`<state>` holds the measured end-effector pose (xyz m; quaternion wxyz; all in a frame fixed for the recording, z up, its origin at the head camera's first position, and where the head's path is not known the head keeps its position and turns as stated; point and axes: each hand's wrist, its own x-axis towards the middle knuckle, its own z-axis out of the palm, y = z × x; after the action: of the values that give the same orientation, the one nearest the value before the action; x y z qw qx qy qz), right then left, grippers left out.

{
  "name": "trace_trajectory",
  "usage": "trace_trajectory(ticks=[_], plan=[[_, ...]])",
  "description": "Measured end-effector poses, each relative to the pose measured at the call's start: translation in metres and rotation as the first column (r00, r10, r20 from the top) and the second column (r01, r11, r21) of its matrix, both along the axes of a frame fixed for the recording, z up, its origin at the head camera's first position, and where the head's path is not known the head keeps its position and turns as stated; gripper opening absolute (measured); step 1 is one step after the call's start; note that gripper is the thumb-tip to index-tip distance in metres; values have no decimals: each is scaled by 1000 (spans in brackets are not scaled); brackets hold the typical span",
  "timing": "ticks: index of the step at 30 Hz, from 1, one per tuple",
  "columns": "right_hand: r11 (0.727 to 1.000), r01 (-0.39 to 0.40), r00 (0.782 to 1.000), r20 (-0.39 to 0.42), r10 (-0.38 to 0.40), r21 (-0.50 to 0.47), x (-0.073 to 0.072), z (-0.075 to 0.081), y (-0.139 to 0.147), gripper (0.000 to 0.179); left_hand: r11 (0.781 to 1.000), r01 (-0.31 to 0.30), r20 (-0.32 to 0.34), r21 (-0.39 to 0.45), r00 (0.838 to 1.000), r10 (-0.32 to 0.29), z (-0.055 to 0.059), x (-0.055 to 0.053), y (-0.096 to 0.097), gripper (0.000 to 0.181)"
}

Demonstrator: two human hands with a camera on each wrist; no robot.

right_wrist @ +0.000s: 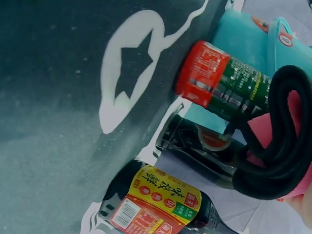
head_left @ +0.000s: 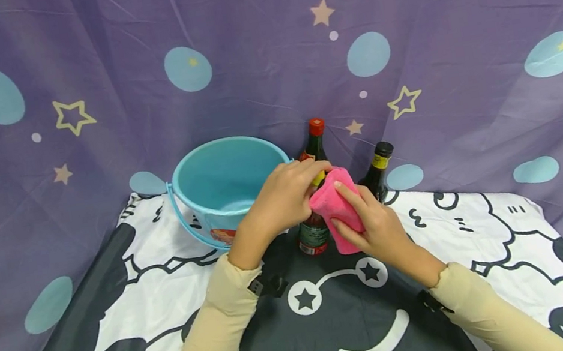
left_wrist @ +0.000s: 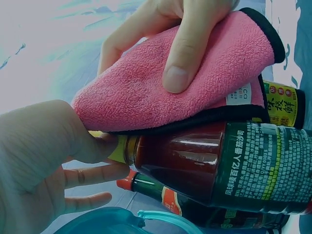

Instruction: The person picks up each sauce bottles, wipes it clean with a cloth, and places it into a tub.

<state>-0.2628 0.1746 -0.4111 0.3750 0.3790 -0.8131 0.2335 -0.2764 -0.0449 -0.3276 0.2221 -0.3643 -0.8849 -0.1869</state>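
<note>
My left hand (head_left: 287,196) grips the yellow cap end of a ketchup bottle (left_wrist: 180,161), which has a green label with Chinese print. The bottle stands upright on the sheet. In my right hand (head_left: 376,225) is a folded pink cloth (head_left: 340,209) with black edging, held with the thumb on its near face. In the left wrist view the cloth lies against the bottle's neck and upper side. Part of the ketchup bottle's neck is hidden by the cloth and left hand; its lower body with a red base band shows in the right wrist view.
A light blue bucket (head_left: 229,174) with its handle hanging down stands left of the bottles. Behind the ketchup is a dark bottle with a red cap (head_left: 316,127). A black-capped sauce bottle (head_left: 381,165) stands to the right. A purple curtain (head_left: 257,15) hangs behind.
</note>
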Motion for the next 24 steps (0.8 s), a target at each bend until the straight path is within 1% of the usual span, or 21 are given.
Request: trace_trajectory(ticks=[4, 7, 12, 16, 20, 24], plan=[[1000, -8, 1000, -9, 8, -2, -1, -4, 0, 56, 1000, -4, 2, -3, 1000, 4, 1, 0, 0, 41], [1000, -23, 1000, 9, 22, 13, 0, -7, 1, 57, 1000, -1, -4, 1, 1000, 1, 0, 1, 0, 38], [996, -41, 997, 73, 35, 78, 3, -14, 4, 61, 1000, 7, -3, 8, 1000, -7, -1, 0, 0, 34], [992, -69, 996, 68, 62, 106, 4, -20, 7, 61, 1000, 3, 8, 7, 1000, -3, -1, 0, 0, 35], [989, -96, 994, 58, 90, 116, 4, -23, 9, 61, 1000, 2, 10, 8, 1000, -3, -1, 0, 0, 36], [983, -95, 992, 92, 81, 159, 7, -22, 11, 63, 1000, 1, 12, 3, 1000, -1, -1, 1, -1, 36]])
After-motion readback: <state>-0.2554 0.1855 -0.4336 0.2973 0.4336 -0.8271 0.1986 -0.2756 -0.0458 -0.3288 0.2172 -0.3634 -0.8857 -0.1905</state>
